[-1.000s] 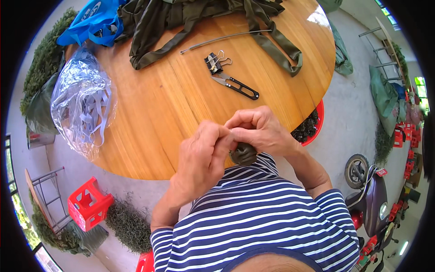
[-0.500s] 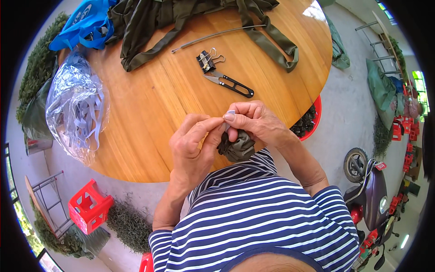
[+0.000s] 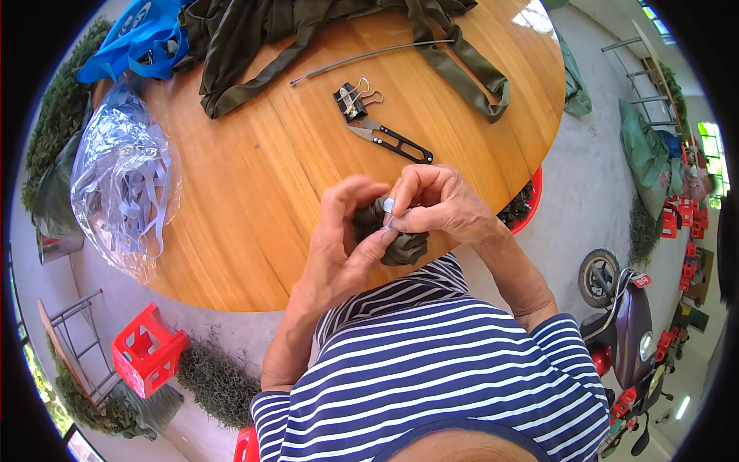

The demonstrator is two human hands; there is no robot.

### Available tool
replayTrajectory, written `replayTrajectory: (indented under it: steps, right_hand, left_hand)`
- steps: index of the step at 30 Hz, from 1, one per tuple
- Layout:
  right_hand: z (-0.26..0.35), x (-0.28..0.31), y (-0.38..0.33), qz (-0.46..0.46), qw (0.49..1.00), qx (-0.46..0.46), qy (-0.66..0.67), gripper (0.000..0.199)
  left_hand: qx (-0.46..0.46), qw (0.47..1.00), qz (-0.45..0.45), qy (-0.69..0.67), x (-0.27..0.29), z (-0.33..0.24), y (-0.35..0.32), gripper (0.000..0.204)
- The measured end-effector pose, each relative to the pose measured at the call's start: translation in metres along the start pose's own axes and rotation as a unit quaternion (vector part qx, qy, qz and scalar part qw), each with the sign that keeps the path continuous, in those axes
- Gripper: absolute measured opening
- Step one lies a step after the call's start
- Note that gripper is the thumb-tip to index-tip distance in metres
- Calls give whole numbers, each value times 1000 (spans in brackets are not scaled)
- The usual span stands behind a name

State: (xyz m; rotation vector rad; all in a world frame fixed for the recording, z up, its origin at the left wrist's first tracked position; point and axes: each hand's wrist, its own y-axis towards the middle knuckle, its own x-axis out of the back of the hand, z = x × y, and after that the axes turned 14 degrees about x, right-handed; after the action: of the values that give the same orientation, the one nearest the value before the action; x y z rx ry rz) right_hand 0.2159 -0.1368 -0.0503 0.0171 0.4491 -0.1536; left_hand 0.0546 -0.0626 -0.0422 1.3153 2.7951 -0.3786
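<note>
A bunched dark green fabric scrunchie-like roll [image 3: 406,250] sits between my hands, just over the table's near edge. My left hand [image 3: 339,239] curls around it, the thumb pressed at its middle and the upper fingers smeared by motion. With thumb and forefinger, my right hand [image 3: 445,204] pinches a narrow pale grey band [image 3: 389,206] that stands up against the fabric. The band's lower end runs toward my left thumb; whether it is tied there I cannot tell. Black thread snips [image 3: 399,144] lie on the table beyond my hands, against a black binder clip [image 3: 350,102].
On the wooden table [image 3: 246,208] lie a clear plastic bag of pale straps [image 3: 127,185], a thin metal rod [image 3: 369,58], dark green fabric with long straps [image 3: 246,46] and a blue bag [image 3: 142,46]. A red stool [image 3: 146,350] and a scooter [image 3: 635,331] stand on the floor.
My left fingers have left the pinch at the band's top and spread over the fabric, the thumb lower. My right hand keeps the band, which now stands farther out of the bunch.
</note>
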Motion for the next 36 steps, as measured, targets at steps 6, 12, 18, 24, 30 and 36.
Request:
replayTrajectory:
  steps: [6,12,18,24,30,36]
  right_hand:
    - [19,-21,-6,15,931,138,-338,8]
    - [4,-28,-5,-82,897,241,-360,8]
    - [9,-21,2,-145,965,101,-193,7]
    - [-4,-17,3,-99,878,244,-398,12]
    - [-21,-23,0,-165,877,308,-331,13]
    - [-21,-12,2,-138,820,372,-413,14]
  left_hand:
    - [72,992,31,101,11,-4,3,28]
    - [133,988,-44,71,8,-9,3,18]
    - [153,986,-42,-45,9,-8,3,11]
    - [33,988,-87,121,1,-3,-2,13]
    - [137,988,-54,-44,11,-10,10,17]
    - [150,987,-41,50,12,-20,16,18]
